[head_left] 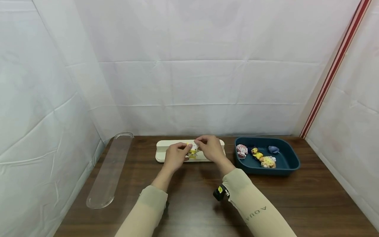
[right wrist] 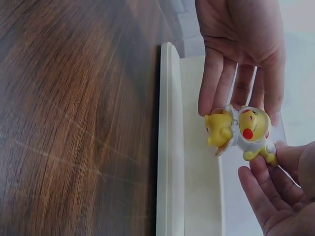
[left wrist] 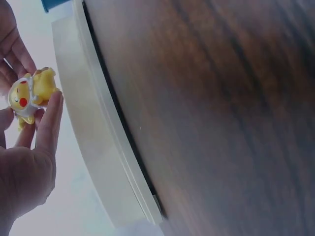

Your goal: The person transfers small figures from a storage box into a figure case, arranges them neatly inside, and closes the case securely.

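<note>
Both hands hold a yellow Pikachu figurine in a white hood, its red-cheeked face turned outward. My left hand grips it from the left, thumb and fingers at its side, as the left wrist view also shows for the left hand. From the other side my right hand pinches an ear-like tip near the head; the right wrist view shows this right hand at the yellow tip. The figurine is in front of a long cream stepped stand, partly hidden behind the hands.
To the right stands a dark teal bin with several small figures, among them a yellow one, a pink-and-white one and a blue piece. A long clear plastic cover lies at the left of the brown wooden table.
</note>
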The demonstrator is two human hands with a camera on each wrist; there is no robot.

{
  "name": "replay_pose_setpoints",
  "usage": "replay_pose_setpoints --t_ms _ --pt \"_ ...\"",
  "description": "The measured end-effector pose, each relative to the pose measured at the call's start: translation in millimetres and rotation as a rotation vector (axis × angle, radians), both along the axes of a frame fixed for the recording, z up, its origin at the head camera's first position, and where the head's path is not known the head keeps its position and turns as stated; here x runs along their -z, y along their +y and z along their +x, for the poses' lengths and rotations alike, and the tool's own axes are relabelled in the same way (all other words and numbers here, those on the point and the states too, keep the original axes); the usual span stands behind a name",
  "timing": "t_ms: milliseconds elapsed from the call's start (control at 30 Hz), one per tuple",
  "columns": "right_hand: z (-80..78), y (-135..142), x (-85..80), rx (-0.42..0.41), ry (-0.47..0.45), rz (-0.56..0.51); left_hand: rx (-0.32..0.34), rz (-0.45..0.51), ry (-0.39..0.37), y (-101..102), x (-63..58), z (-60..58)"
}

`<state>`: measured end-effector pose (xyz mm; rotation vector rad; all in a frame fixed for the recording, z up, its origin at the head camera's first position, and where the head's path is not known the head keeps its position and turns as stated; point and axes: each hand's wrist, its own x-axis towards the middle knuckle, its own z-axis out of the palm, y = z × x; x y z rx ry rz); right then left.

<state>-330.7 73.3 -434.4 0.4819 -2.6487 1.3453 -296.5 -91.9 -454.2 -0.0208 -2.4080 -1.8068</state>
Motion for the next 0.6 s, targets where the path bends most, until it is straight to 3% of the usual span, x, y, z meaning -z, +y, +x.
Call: replay_pose_setpoints --t_ms 300,600 --pt "-1.9 -11 0.8 -0.016 -0.009 -0.023 -0.081 -0.019 0.007 -7 -3.6 0.5" --pt "-1.4 -19 -1.0 -0.035 -0.013 -0.047 -0.104 0.008 0.002 -15 -5.4 -0.4"
